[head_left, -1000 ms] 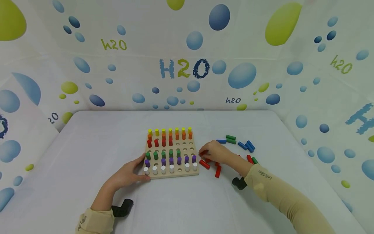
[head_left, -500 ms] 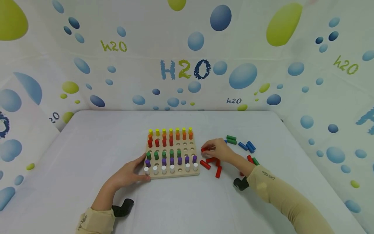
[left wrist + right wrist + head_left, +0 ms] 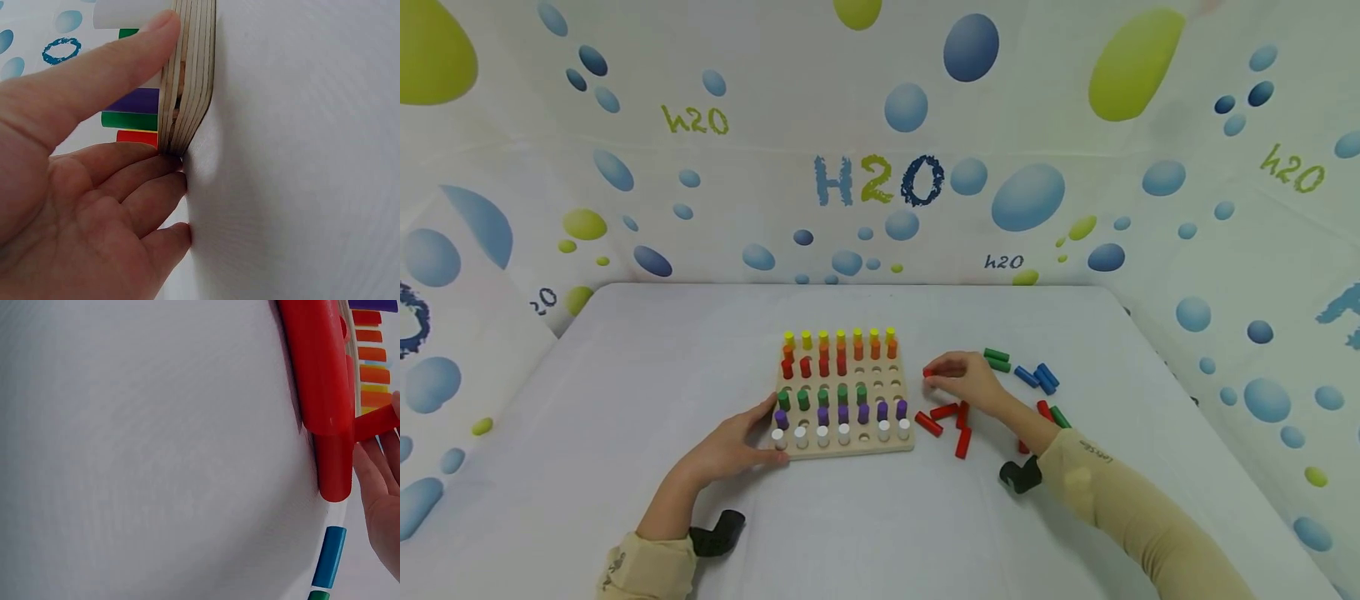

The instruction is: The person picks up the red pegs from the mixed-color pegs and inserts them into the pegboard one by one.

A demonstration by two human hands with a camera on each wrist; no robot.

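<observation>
A wooden pegboard (image 3: 846,453) holds rows of yellow, orange, red, green, purple and white pegs. My left hand (image 3: 730,442) holds its near-left corner, thumb on the front edge and fingers along the left side; the left wrist view shows the thumb (image 3: 159,31) against the layered board edge (image 3: 194,56). To the right of the board my right hand (image 3: 968,385) pinches a red peg (image 3: 376,423) between thumb and fingers. Four red pegs stand at the left of the red row (image 3: 823,367), with bare holes to their right.
Loose red pegs (image 3: 963,442) lie just right of the board, below my right hand. Farther right are green pegs (image 3: 997,355), blue pegs (image 3: 1046,377) and another green peg (image 3: 1060,417) beside a red one. A printed backdrop (image 3: 760,200) stands behind the white table (image 3: 685,350).
My right hand has picked up a red peg from the loose ones and moved slightly up and right with it. The left hand has stayed on the board's corner.
</observation>
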